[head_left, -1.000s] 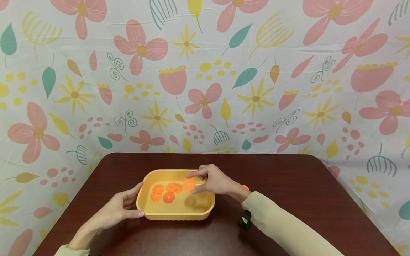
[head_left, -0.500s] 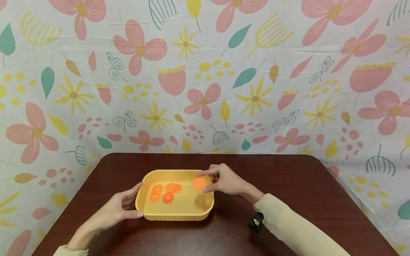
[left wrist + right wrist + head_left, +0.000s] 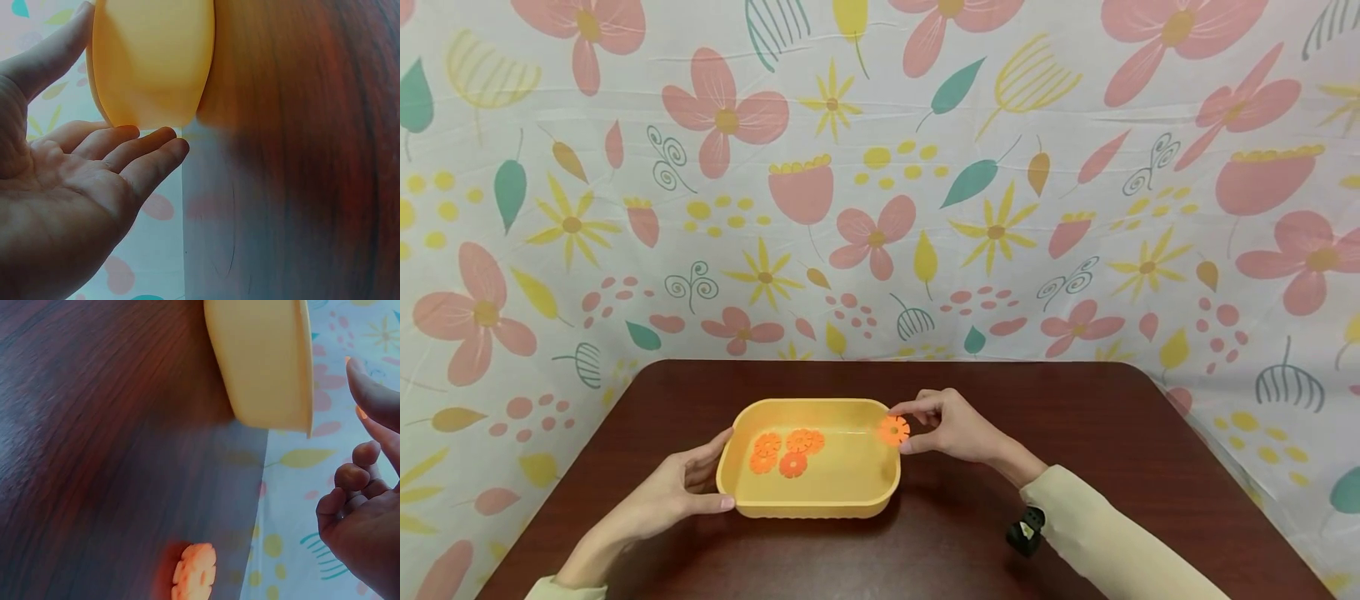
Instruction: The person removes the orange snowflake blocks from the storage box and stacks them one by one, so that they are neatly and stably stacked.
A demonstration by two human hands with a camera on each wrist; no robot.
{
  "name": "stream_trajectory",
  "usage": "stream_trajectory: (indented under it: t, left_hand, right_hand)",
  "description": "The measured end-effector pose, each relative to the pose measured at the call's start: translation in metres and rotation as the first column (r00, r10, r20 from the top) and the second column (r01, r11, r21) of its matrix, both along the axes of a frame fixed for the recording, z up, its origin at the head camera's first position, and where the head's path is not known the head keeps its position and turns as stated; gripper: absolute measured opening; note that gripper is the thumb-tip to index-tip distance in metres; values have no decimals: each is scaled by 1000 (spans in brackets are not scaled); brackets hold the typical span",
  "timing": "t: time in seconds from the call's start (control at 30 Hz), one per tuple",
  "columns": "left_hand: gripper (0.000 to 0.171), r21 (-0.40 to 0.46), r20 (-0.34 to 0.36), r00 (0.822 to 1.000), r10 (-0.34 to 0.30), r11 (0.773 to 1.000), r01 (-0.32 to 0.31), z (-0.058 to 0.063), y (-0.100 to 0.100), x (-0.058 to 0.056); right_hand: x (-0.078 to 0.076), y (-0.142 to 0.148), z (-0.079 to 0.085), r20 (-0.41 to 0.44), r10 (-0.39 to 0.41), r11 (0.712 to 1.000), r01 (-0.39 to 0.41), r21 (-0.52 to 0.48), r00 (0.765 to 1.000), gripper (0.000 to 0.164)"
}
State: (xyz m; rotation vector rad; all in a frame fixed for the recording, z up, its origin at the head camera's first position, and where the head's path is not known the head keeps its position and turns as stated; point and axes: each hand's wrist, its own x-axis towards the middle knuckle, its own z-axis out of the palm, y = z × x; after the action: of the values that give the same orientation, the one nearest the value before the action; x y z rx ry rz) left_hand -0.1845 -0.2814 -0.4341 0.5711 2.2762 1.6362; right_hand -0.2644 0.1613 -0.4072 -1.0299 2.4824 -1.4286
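Observation:
A shallow yellow plastic tray (image 3: 850, 497) sits on the table. My left hand (image 3: 658, 493) holds its left end, with the thumb at the front corner and fingers against the end wall. In the left wrist view, the left hand's fingertips (image 3: 178, 147) touch the tray wall. Several orange notched, flower-shaped discs (image 3: 793, 464) lie in the tray's left half. My right hand (image 3: 958, 429) pinches another orange notched disc (image 3: 894, 431) between thumb and index finger, at the tray's right rim. Only an orange sliver shows at that thumb in the right wrist view.
More orange notched discs (image 3: 195, 572), seemingly stacked, stand on the dark wooden table (image 3: 125, 456) to the tray's right; in the head view the right hand and forearm hide them. A floral cloth (image 3: 880, 167) hangs behind the table. A black wrist device (image 3: 1026, 532) hangs at the right sleeve.
My right hand has moved right with the pinched disc, from over the tray's inside to its right rim. The left hand and tray stay put.

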Motion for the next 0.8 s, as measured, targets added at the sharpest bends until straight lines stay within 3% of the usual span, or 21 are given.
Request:
stream_trajectory:
  t: [0.43, 0.8]
  left_hand:
    - [93, -8, -3, 1000, -2, 1000, 2, 0, 1, -1]
    - [95, -32, 4, 1000, 15, 999, -15, 2, 0, -1]
  right_hand:
    - [2, 32, -8, 31, -81, 997, 81, -13, 996, 43]
    - [1, 71, -20, 33, -182, 982, 180, 56, 983, 43]
